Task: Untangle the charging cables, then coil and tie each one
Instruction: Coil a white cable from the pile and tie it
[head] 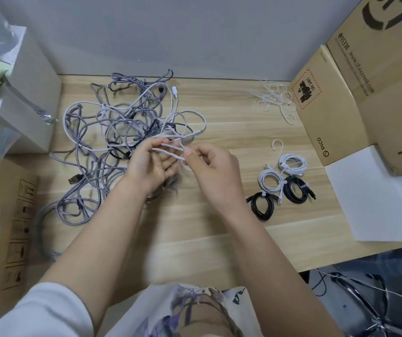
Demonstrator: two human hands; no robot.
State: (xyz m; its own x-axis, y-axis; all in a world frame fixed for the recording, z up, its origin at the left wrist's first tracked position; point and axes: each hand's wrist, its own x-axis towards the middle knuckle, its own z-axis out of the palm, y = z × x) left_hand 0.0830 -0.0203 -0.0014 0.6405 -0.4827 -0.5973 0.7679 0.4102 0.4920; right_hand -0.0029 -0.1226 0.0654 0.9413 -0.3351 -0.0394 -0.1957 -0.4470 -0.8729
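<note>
Both hands, left hand [150,166] and right hand [213,167], pinch the white cable [170,148] beside the tangled pile [112,132]; wind even loops, gently.

Pale wooden table [219,239] against grey wall [195,32]

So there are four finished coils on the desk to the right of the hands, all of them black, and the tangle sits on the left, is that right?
Not quite. The head view shows four tied coils, but only two are black; the other two are white. They do lie on the desk to the right of the hands, and the tangle sits on the left.
</note>
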